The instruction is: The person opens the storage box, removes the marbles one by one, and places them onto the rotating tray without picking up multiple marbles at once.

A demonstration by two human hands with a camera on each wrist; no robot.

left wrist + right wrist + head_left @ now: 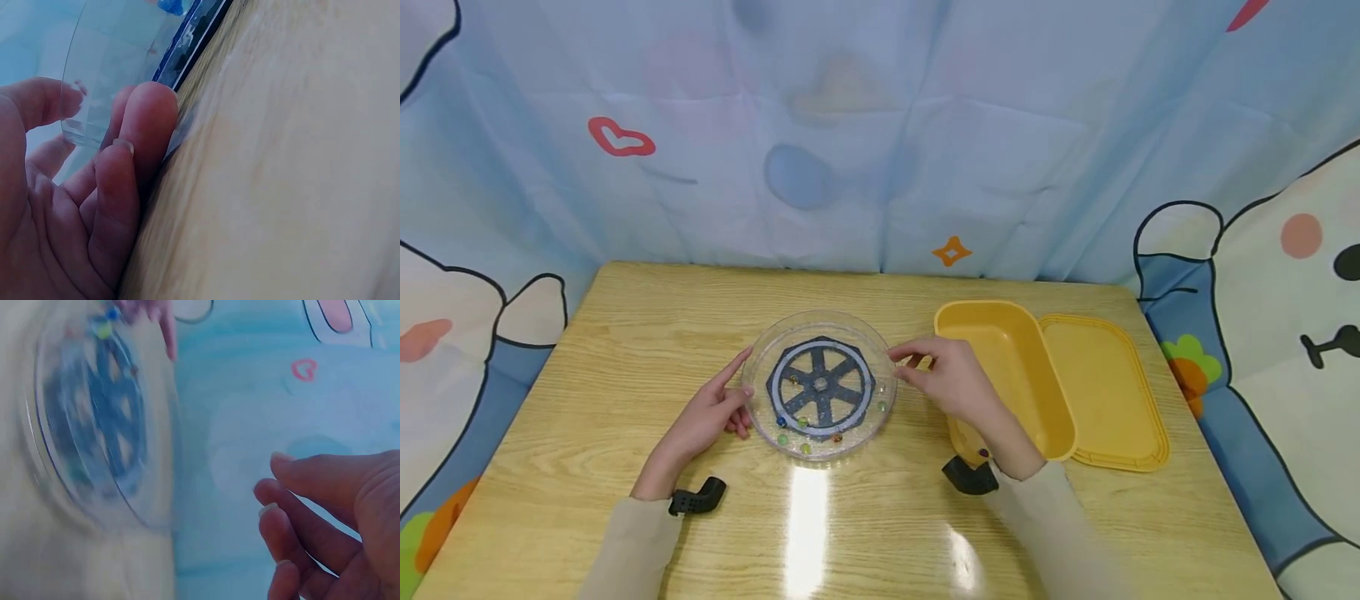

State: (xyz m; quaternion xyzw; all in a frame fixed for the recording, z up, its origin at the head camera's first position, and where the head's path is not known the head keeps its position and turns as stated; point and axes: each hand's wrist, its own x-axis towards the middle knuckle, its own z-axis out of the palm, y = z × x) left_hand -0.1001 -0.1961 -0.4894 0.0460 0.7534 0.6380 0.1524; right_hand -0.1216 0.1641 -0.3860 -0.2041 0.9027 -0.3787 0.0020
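A clear round dish (822, 457) with a low wall stands on the table. A dark blue six-spoked wheel shape (821, 384) shows at its bottom; I cannot tell whether it lies inside or beneath. Several glass marbles (806, 448), green, blue and amber, lie in the dish. My left hand (703, 417) holds the dish's left side, thumb and fingers at its wall, the other fingers curled low near the tabletop (269, 187). Beside the dish's right rim hovers my right hand (951, 375), its fingers loosely bent and apart from the thumb, with nothing visible between them (325, 519).
A yellow plastic box (1011, 333) stands right of the dish, with a dark marble (983, 452) at its near end. Its yellow lid (1105, 383) lies flat against the box's right side. Behind the table hangs a printed blue curtain (865, 167).
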